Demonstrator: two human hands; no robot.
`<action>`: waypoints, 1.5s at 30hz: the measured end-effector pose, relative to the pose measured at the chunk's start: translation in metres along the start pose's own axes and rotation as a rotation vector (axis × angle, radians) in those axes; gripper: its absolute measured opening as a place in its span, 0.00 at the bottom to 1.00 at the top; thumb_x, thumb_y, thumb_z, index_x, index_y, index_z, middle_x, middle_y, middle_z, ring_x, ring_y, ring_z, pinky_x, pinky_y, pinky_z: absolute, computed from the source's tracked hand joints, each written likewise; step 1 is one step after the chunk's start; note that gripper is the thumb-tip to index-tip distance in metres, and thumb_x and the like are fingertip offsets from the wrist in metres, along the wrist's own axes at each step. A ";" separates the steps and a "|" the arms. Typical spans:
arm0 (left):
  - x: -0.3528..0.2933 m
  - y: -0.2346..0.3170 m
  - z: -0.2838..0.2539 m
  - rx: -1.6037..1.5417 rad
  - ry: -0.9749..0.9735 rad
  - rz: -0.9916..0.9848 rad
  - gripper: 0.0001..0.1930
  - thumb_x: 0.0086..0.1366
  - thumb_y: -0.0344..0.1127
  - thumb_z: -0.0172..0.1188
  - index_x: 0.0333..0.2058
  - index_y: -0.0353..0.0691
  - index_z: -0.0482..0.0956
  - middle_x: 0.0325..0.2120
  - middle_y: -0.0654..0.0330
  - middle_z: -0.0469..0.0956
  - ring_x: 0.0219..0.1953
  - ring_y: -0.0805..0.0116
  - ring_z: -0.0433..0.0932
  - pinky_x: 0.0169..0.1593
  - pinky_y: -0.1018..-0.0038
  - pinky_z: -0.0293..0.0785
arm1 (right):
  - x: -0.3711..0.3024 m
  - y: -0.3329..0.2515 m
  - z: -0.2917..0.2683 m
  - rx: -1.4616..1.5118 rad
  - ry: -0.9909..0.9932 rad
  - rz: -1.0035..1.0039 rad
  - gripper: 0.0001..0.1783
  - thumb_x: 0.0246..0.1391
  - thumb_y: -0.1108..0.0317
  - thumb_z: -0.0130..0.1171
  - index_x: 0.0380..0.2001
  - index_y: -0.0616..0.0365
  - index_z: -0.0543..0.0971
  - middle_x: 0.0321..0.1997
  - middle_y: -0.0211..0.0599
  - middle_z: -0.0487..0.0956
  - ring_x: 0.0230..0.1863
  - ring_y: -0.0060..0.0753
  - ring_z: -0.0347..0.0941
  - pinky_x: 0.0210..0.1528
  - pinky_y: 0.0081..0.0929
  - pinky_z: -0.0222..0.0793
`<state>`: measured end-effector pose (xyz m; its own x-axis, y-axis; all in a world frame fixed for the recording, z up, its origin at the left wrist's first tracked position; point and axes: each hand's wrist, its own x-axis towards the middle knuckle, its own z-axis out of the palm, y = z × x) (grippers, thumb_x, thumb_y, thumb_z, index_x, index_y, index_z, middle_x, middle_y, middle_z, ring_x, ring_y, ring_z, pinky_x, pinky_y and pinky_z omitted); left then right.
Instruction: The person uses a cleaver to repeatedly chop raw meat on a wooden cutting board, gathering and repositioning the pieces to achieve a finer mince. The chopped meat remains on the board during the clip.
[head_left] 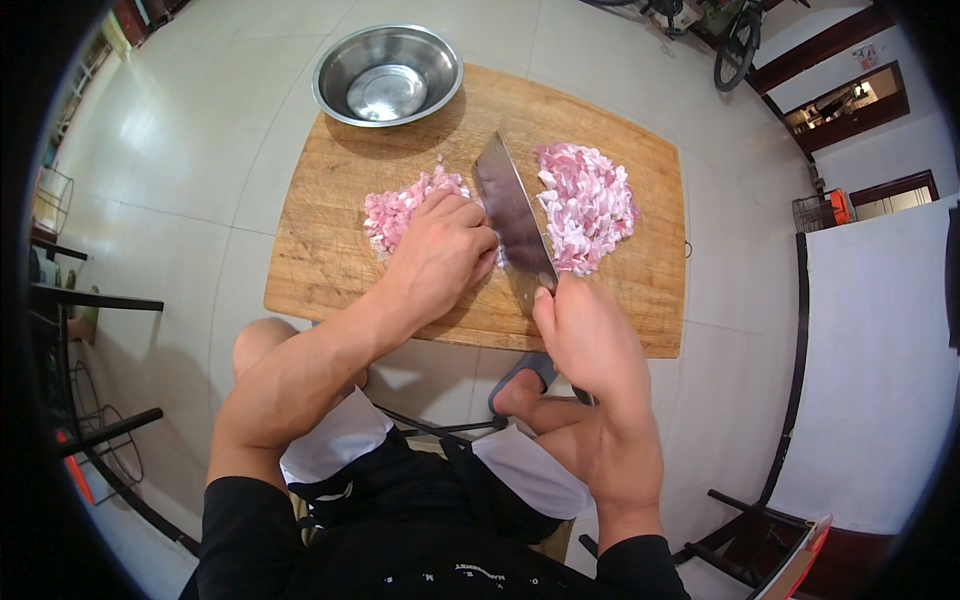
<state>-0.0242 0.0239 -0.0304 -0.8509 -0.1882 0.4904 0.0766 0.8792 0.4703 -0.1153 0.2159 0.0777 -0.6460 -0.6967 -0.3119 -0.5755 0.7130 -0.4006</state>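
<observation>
My right hand (590,345) grips the handle of a wide cleaver (512,218), whose blade lies across a wooden cutting board (330,250) on the floor. My left hand (440,250) presses with curled fingers on a pile of pink meat pieces (395,210), right beside the blade's left face. A larger heap of chopped pink meat (585,205) lies to the right of the blade. The cleaver's handle is hidden inside my right fist.
A steel bowl (387,75) with nothing in it stands at the board's far left corner. The floor is pale tile. My foot in a blue slipper (520,380) rests just before the board. Dark metal chair frames (100,430) stand left and lower right; a bicycle wheel (737,45) is at the top right.
</observation>
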 end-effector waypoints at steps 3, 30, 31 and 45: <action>-0.002 0.001 0.002 0.010 0.016 -0.002 0.06 0.59 0.32 0.76 0.33 0.39 0.88 0.37 0.58 0.82 0.48 0.54 0.81 0.62 0.58 0.75 | 0.011 -0.008 0.003 -0.093 0.075 -0.084 0.21 0.75 0.62 0.56 0.34 0.71 0.84 0.34 0.69 0.86 0.39 0.76 0.85 0.44 0.67 0.79; 0.024 -0.027 -0.015 0.128 0.160 -0.162 0.07 0.72 0.34 0.68 0.44 0.38 0.90 0.43 0.54 0.85 0.53 0.48 0.83 0.72 0.44 0.71 | 0.031 0.037 0.001 0.901 0.139 -0.023 0.15 0.78 0.63 0.63 0.38 0.64 0.80 0.23 0.31 0.80 0.17 0.20 0.74 0.19 0.25 0.69; 0.027 -0.030 -0.015 0.127 0.131 -0.154 0.08 0.72 0.34 0.68 0.44 0.38 0.90 0.43 0.54 0.85 0.53 0.48 0.83 0.72 0.44 0.71 | 0.030 0.036 0.000 0.888 0.132 -0.010 0.15 0.78 0.63 0.63 0.38 0.64 0.81 0.23 0.31 0.80 0.17 0.20 0.75 0.20 0.25 0.69; 0.044 -0.043 -0.003 0.225 -0.025 -0.144 0.07 0.63 0.33 0.73 0.39 0.40 0.90 0.41 0.51 0.86 0.50 0.46 0.84 0.63 0.49 0.75 | 0.027 0.038 0.008 0.801 0.117 -0.022 0.17 0.77 0.61 0.64 0.36 0.64 0.81 0.23 0.31 0.81 0.17 0.21 0.76 0.20 0.27 0.69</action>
<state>-0.0633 -0.0236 -0.0269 -0.8572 -0.3099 0.4112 -0.1612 0.9200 0.3572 -0.1510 0.2233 0.0472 -0.7125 -0.6655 -0.2221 -0.0834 0.3947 -0.9150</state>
